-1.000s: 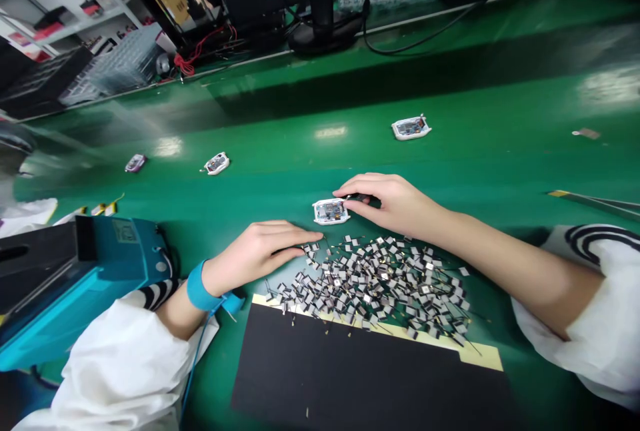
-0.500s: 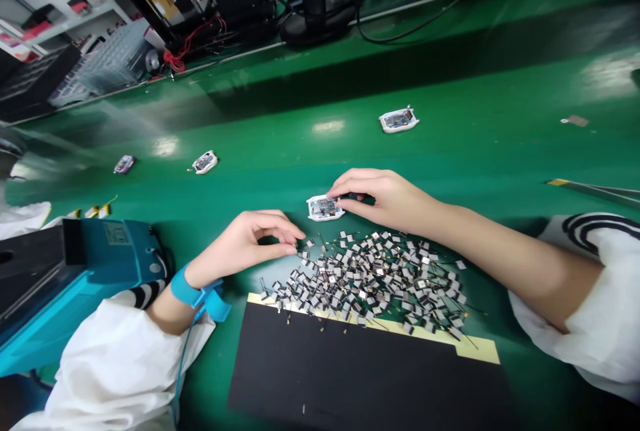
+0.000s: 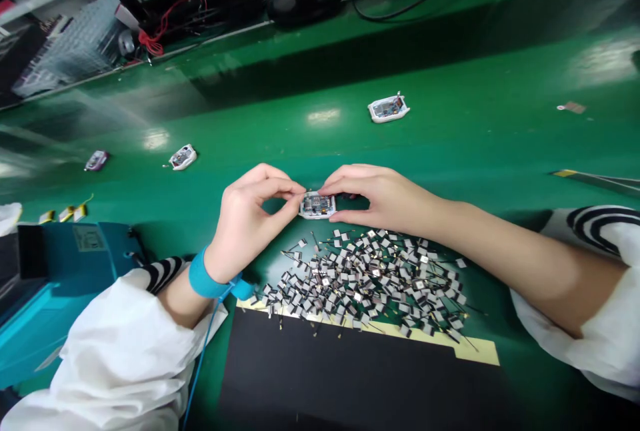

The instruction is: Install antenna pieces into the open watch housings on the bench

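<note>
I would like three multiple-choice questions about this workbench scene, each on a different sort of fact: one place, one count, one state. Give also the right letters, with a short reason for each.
1. Where does the pile of small wired pieces lie?
A. On top of the blue machine
B. On the green bench, along the yellow-taped edge of the black mat
C. Inside the grey crate

2. How many white-framed modules lie on the bench apart from the hands?
A. One
B. Two
C. Five

3. How is the held module being held?
A. Pinched by the left hand and the right hand
B. By the right hand alone
C. By the left hand alone

1: B, the pile's lower edge reaches the tape.
2: B, two lie farther up the bench.
3: A, fingertips of both hands meet at its sides.
</note>
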